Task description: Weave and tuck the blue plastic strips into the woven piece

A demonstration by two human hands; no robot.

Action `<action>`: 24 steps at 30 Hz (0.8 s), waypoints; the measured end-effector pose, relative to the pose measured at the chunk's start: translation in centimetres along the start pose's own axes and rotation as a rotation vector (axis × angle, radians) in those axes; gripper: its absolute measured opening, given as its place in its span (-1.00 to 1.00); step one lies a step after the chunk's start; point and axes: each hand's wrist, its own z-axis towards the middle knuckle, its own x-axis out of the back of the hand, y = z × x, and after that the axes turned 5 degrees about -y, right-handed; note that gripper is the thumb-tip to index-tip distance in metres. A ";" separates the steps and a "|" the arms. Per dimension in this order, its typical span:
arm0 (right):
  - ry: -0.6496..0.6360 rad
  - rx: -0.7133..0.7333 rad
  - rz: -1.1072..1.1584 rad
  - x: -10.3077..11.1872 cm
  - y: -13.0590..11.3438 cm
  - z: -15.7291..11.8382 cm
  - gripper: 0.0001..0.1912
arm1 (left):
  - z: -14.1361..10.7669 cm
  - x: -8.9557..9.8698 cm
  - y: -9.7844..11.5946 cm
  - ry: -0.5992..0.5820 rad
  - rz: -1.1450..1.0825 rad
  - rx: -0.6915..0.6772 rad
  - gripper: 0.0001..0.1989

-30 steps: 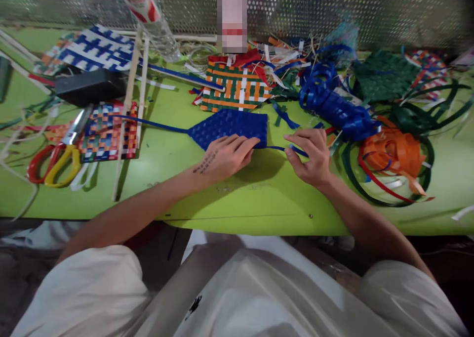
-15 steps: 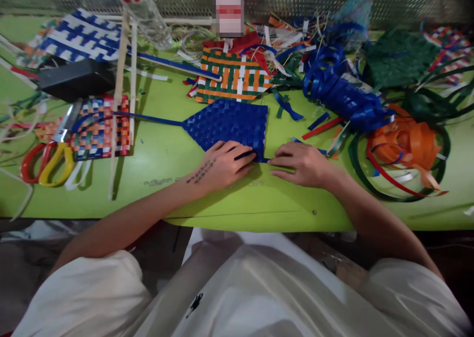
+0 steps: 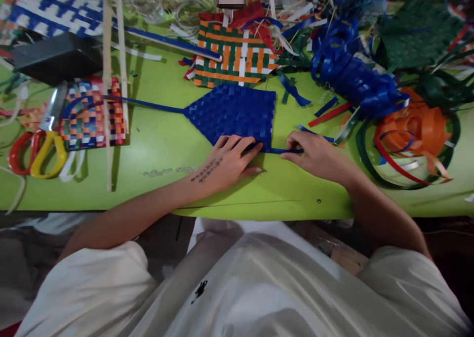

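Observation:
A blue woven piece (image 3: 237, 110) with a pointed left end lies flat on the green table (image 3: 148, 189). My left hand (image 3: 231, 161) rests on its lower edge, fingers stretched out and pressing it down. From the lower right corner of the weave runs a narrow blue strip (image 3: 278, 150). My right hand (image 3: 317, 155) pinches this strip between thumb and fingers, a short way to the right of the weave. Another thin blue strip (image 3: 153, 104) extends leftward from the pointed end.
Scissors (image 3: 49, 129) with red and yellow handles, a black block (image 3: 61, 58) and wooden sticks (image 3: 108, 129) lie left. An orange-green woven piece (image 3: 222, 55) sits behind the blue one. Bundled blue strips (image 3: 355, 75) and an orange coil (image 3: 411, 129) lie right.
My right hand has moved slightly right along the strip, and more of the strip shows between it and the weave. My left thumb has spread outward. The camera view has shifted.

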 end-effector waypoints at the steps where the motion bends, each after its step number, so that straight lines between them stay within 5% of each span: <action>1: -0.005 -0.035 0.111 0.3 -0.2 0.1 -0.70 | 0.0 0.1 0.1 -0.011 -0.035 0.007 -0.31; 6: 0.025 -0.110 0.619 1.2 -0.7 0.9 -0.52 | 0.4 1.7 -1.2 -0.016 -0.416 0.126 -0.42; 9: -0.029 -0.110 0.718 0.8 -0.3 1.5 -0.47 | 0.7 2.4 -2.7 -0.026 -0.545 0.181 -0.55; 13: -0.058 -0.108 0.659 0.2 -0.1 1.9 -0.44 | 0.7 1.6 -3.7 0.017 -0.504 0.073 -0.70; 24: 0.055 -0.186 0.167 -1.3 -2.6 2.1 -0.67 | 0.2 -0.3 -4.1 0.108 -0.341 -0.081 -0.64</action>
